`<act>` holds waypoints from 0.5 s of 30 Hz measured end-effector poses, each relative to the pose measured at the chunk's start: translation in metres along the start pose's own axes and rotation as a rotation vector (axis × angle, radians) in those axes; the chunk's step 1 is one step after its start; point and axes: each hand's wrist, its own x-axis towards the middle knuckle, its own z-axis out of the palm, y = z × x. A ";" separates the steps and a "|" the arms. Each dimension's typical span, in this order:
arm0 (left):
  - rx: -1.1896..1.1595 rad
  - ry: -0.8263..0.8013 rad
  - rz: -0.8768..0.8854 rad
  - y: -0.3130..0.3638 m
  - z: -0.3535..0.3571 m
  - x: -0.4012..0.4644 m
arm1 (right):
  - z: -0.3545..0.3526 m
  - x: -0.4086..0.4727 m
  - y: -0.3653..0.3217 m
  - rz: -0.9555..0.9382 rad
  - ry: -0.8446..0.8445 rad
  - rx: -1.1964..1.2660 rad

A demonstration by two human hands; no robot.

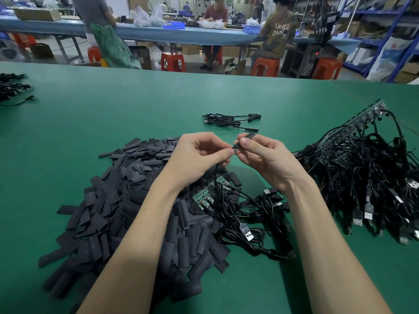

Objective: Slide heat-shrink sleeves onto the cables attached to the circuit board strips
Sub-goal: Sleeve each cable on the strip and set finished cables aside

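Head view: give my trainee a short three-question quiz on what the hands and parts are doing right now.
1. True or false: the right hand pinches a heat-shrink sleeve.
2. What does the left hand hold? A) black cable B) scissors C) tape
3. On which side of the green circuit board strip does the sleeve pile mostly lie?

Key: 1 true; 2 A; 3 the left.
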 end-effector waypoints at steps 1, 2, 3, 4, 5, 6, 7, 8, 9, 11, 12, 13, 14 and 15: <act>-0.006 0.000 0.003 0.000 0.000 0.000 | 0.001 0.000 0.000 0.001 -0.006 -0.003; -0.011 -0.001 0.007 0.001 0.001 0.000 | 0.001 0.000 0.000 0.001 -0.011 -0.007; -0.015 -0.003 0.013 0.001 0.001 0.000 | 0.001 0.000 0.000 0.001 -0.015 -0.014; -0.017 -0.004 0.017 0.002 0.002 0.000 | 0.001 -0.001 0.000 0.000 -0.019 -0.026; -0.018 -0.002 0.019 0.002 0.003 0.000 | 0.002 -0.001 0.000 -0.001 -0.021 -0.039; -0.018 0.003 0.019 0.002 0.003 0.000 | 0.002 -0.001 0.000 -0.002 -0.022 -0.048; -0.019 0.009 0.019 0.002 0.004 0.000 | 0.002 -0.001 0.000 -0.002 -0.022 -0.052; -0.019 0.013 0.020 0.002 0.004 0.000 | 0.002 -0.001 0.000 -0.001 -0.024 -0.053; -0.020 0.018 0.022 0.002 0.005 0.000 | 0.002 -0.001 0.000 -0.001 -0.028 -0.057; -0.026 0.026 0.026 0.002 0.005 0.000 | 0.003 -0.001 0.000 -0.001 -0.037 -0.067; -0.029 0.028 0.025 0.002 0.005 -0.001 | 0.004 -0.001 0.000 0.000 -0.038 -0.071; -0.031 0.028 0.024 0.002 0.005 -0.001 | 0.003 -0.002 0.000 0.001 -0.039 -0.075; -0.032 0.024 0.021 0.002 0.005 -0.001 | 0.003 -0.002 0.000 0.003 -0.038 -0.081; -0.034 0.017 0.013 0.002 0.005 -0.001 | 0.003 -0.002 0.000 0.005 -0.036 -0.087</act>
